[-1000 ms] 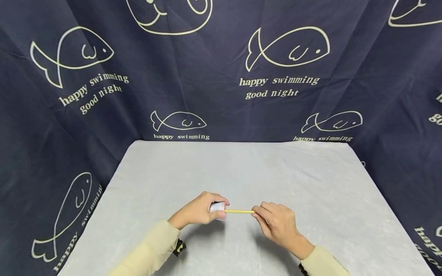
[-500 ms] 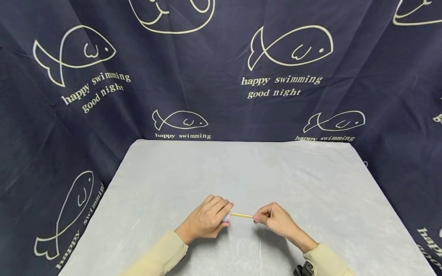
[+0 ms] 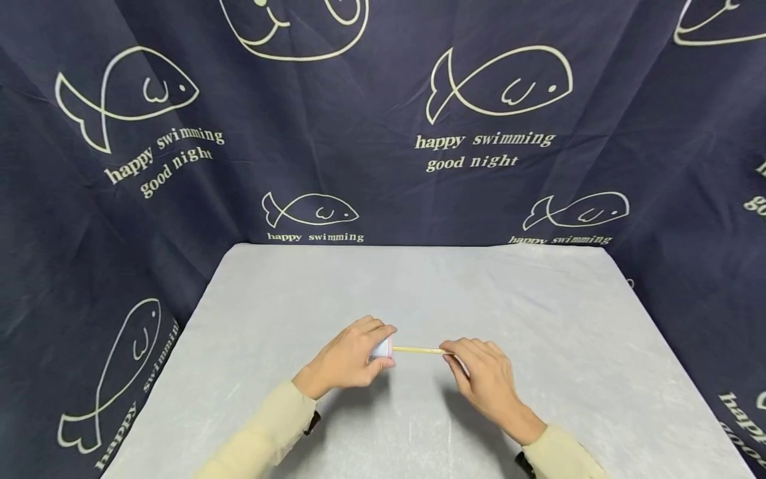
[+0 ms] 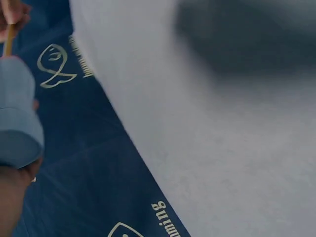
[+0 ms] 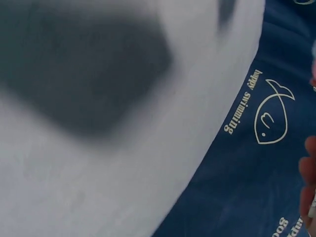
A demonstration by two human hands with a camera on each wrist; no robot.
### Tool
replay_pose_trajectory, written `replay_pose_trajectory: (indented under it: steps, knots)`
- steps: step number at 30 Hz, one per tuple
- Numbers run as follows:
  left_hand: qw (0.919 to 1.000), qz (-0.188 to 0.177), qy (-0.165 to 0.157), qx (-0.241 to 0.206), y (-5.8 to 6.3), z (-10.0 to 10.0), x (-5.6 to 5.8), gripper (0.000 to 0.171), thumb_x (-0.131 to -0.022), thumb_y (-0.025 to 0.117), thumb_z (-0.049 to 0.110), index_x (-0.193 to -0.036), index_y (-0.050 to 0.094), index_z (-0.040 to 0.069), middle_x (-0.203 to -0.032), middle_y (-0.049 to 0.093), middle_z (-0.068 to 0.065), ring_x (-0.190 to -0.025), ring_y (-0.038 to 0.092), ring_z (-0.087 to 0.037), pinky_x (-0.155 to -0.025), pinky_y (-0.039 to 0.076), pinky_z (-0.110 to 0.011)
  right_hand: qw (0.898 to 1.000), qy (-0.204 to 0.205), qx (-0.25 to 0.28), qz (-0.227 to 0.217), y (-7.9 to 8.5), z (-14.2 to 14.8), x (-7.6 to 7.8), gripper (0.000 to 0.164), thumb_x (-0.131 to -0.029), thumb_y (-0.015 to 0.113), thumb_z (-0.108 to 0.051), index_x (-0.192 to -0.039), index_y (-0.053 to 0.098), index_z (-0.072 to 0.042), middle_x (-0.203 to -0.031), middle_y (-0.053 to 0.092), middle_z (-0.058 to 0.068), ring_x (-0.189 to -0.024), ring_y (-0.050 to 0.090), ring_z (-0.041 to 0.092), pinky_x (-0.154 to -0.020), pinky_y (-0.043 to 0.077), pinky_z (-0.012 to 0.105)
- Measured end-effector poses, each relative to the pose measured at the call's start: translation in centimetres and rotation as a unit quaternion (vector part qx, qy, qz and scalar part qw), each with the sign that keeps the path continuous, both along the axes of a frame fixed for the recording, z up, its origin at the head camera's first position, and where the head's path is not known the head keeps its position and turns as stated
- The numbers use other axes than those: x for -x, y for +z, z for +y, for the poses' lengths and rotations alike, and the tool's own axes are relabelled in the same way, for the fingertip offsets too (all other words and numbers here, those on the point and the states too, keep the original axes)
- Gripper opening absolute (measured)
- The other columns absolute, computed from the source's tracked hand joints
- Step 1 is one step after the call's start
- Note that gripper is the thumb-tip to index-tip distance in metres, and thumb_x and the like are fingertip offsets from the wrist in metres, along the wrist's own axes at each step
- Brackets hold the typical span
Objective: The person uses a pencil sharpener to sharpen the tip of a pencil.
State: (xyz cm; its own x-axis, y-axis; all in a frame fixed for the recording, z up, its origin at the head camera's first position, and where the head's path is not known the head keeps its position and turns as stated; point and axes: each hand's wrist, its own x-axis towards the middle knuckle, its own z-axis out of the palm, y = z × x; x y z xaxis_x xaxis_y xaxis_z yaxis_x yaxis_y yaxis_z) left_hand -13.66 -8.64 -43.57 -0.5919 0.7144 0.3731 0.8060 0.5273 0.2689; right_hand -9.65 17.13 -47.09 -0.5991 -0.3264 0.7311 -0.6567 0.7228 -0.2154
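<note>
My left hand (image 3: 348, 354) grips a small pale blue pencil sharpener (image 3: 383, 347) between thumb and fingers, its pink-rimmed end facing right. A thin yellow pencil (image 3: 415, 349) runs level from that pink end to my right hand (image 3: 486, 378), whose thumb and fingertips pinch its other end. Both hands are held over the table, a short gap apart. In the left wrist view the sharpener (image 4: 19, 111) shows a waisted body with a seam, and the pencil (image 4: 8, 40) meets its pink rim. The pencil's tip is hidden. Only fingers (image 5: 307, 170) of the right hand appear in the right wrist view.
A pale grey cloth covers the table (image 3: 419, 286). Behind it and along both sides hangs a dark blue curtain (image 3: 383, 133) with fish drawings and lettering. Beige sleeves (image 3: 263, 426) cover both forearms, with dark bands near the wrists.
Half a second ago the left hand rolled over the sharpener; now it has rolled back and more of it shows. The right hand has turned too. Both hands sit slightly farther from me.
</note>
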Motion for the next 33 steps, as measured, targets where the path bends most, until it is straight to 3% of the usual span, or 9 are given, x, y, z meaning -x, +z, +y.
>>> replay_pose_trajectory:
  steps: [3,8,12,15,19,22,24,29,33]
  knots:
    - [0.9948,-0.102,0.009,-0.001,1.0,0.0,0.4,0.042,-0.084,0.07,0.026,-0.116,0.064,0.0,-0.1,0.067,-0.007,-0.088,0.059,-0.015,-0.08,0.05,-0.029,0.996,0.003,-0.013,0.085,-0.1,0.0,0.5,0.026,-0.099,0.049,-0.024,-0.094,0.071,-0.012,-0.079,0.068,-0.003,-0.062,0.059,0.013,-0.054,0.04,0.026]
    - [0.971,-0.239,0.007,-0.008,1.8,-0.2,1.1,0.033,-0.087,0.068,0.023,-0.112,0.067,0.002,-0.099,0.07,-0.006,-0.087,0.061,-0.013,-0.08,0.05,-0.027,0.981,0.019,-0.028,0.189,0.2,-0.2,1.1,0.029,-0.099,0.048,-0.018,-0.088,0.073,-0.007,-0.074,0.065,-0.001,-0.056,0.055,0.014,-0.048,0.037,0.024]
    - [0.9578,-0.286,-0.021,-0.016,1.6,-0.4,1.3,0.026,-0.088,0.067,0.019,-0.108,0.069,0.003,-0.098,0.072,-0.005,-0.086,0.061,-0.009,-0.081,0.05,-0.027,0.971,0.036,-0.029,0.236,0.4,-0.5,1.3,0.032,-0.099,0.049,-0.02,-0.082,0.072,-0.006,-0.066,0.059,-0.001,-0.049,0.045,0.01,-0.044,0.028,0.018]
    - [0.956,-0.291,-0.03,-0.021,1.2,-0.3,1.1,0.023,-0.087,0.067,0.016,-0.106,0.069,0.003,-0.093,0.071,-0.003,-0.079,0.057,-0.005,-0.076,0.049,-0.023,0.969,0.047,-0.03,0.24,0.3,-0.6,1.1,0.035,-0.099,0.049,-0.023,-0.079,0.071,-0.007,-0.062,0.054,-0.003,-0.046,0.037,0.007,-0.042,0.023,0.015]
    - [0.9753,-0.219,-0.022,-0.02,0.4,0.2,0.3,0.03,-0.083,0.07,0.019,-0.109,0.067,0.003,-0.095,0.068,-0.003,-0.079,0.055,-0.008,-0.073,0.047,-0.022,0.988,0.056,-0.02,0.14,0.1,-0.3,0.5,0.037,-0.099,0.049,-0.03,-0.078,0.072,-0.011,-0.058,0.05,-0.008,-0.044,0.032,0.0,-0.039,0.023,0.011]
    - [0.9913,-0.129,-0.015,-0.025,-0.6,0.5,-0.4,0.038,-0.08,0.073,0.022,-0.112,0.065,0.002,-0.1,0.067,-0.005,-0.087,0.058,-0.012,-0.078,0.049,-0.026,0.999,0.051,-0.009,0.005,0.2,0.1,0.0,0.028,-0.095,0.057,-0.031,-0.079,0.074,-0.014,-0.057,0.049,-0.013,-0.045,0.031,-0.007,-0.039,0.024,0.008]
    - [0.9965,-0.075,-0.011,-0.035,-1.5,0.5,-0.9,0.042,-0.079,0.074,0.024,-0.113,0.064,0.002,-0.101,0.067,-0.006,-0.091,0.059,-0.014,-0.081,0.05,-0.028,0.995,0.041,-0.005,-0.095,0.6,0.2,-0.2,0.018,-0.09,0.064,-0.027,-0.079,0.074,-0.017,-0.057,0.049,-0.017,-0.046,0.03,-0.009,-0.041,0.024,0.008]
    - [0.9945,0.088,-0.015,-0.054,-3.7,0.7,-1.7,0.045,-0.081,0.072,0.033,-0.111,0.063,0.001,-0.101,0.065,-0.005,-0.09,0.058,-0.015,-0.079,0.048,-0.029,0.945,0.016,0.0,-0.326,1.9,0.5,0.0,0.007,-0.083,0.07,-0.022,-0.078,0.074,-0.023,-0.052,0.045,-0.019,-0.045,0.031,-0.005,-0.044,0.027,0.018]
    - [0.9796,0.194,-0.016,-0.052,-4.7,0.8,-1.9,0.043,-0.094,0.053,0.042,-0.109,0.062,0.003,-0.099,0.062,-0.003,-0.087,0.056,-0.015,-0.074,0.043,-0.028,0.908,0.022,0.002,-0.418,2.3,0.6,0.3,0.01,-0.085,0.068,-0.023,-0.077,0.074,-0.021,-0.05,0.043,-0.015,-0.044,0.033,-0.001,-0.044,0.029,0.021]
